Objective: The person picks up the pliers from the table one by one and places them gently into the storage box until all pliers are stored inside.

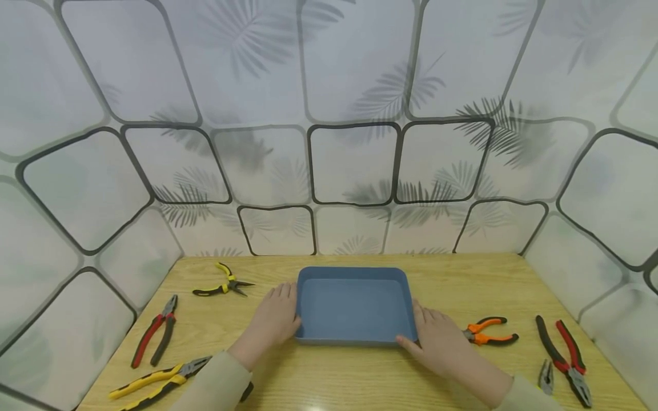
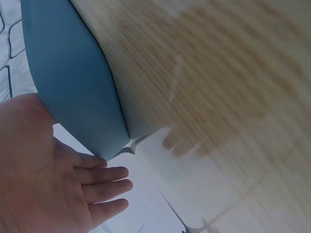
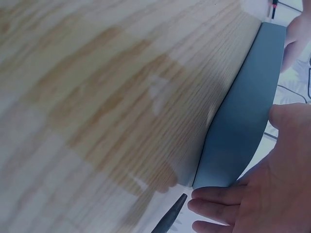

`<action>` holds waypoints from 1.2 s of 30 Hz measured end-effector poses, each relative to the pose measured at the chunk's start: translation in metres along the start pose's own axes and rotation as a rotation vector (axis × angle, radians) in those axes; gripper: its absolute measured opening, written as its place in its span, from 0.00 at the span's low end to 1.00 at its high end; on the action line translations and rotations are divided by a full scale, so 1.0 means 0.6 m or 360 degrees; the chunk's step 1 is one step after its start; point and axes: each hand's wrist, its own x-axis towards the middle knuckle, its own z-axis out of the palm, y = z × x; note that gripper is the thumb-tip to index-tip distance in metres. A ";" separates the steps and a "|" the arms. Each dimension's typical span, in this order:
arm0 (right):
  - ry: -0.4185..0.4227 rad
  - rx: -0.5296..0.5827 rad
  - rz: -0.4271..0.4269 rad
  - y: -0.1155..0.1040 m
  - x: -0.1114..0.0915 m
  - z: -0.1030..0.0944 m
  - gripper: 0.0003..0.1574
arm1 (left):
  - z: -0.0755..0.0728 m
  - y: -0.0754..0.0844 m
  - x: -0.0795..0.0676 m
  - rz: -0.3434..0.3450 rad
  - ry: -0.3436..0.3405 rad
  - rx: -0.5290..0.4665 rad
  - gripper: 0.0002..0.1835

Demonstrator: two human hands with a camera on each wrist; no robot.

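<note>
A shallow blue-grey rectangular tray point(image 1: 354, 302) sits at the middle of the table in the head view. My left hand point(image 1: 277, 314) lies against its left side, and my right hand point(image 1: 437, 337) touches its right side near the front corner. In the left wrist view the fingers of the left hand point(image 2: 63, 179) are stretched out straight beside the tray wall point(image 2: 73, 73). Seen from the right wrist, the right hand point(image 3: 262, 184) also has extended fingers at the tray's end, the thumb near the rim. Nothing is visible inside the tray.
Left of the tray lie yellow-black long-nose pliers point(image 1: 226, 285), red-black pliers point(image 1: 163, 325) and yellow-black pliers point(image 1: 177, 377), partly behind the left sleeve. To the right are orange-handled pliers point(image 1: 488, 334), red-black pliers point(image 1: 570, 365) and a partly hidden plier head point(image 1: 547, 375). Patterned walls enclose the table.
</note>
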 end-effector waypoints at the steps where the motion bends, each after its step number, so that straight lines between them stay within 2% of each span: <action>1: 0.0003 0.0000 -0.0001 0.000 0.000 0.000 0.62 | 0.001 0.001 0.002 -0.0002 0.0021 0.0016 0.36; 5: 0.0013 -0.0003 -0.0007 -0.001 -0.001 0.000 0.62 | 0.003 0.002 0.010 -0.0015 0.0111 0.0071 0.32; 9: 0.0017 0.0000 -0.0016 -0.001 -0.002 0.000 0.62 | 0.007 0.002 0.015 -0.0052 0.0132 0.0071 0.30; 18: 0.0006 0.0019 -0.0002 -0.002 -0.002 -0.002 0.61 | 0.017 0.004 0.019 -0.0140 0.0054 0.0043 0.25; 28: 0.0006 -0.0011 -0.0034 0.006 -0.002 -0.005 0.61 | 0.008 0.009 0.018 -0.0149 -0.0017 0.0044 0.27; 36: 0.0110 -0.0097 -0.0100 0.026 -0.006 -0.005 0.57 | 0.005 0.013 0.015 -0.0135 -0.0023 0.0095 0.27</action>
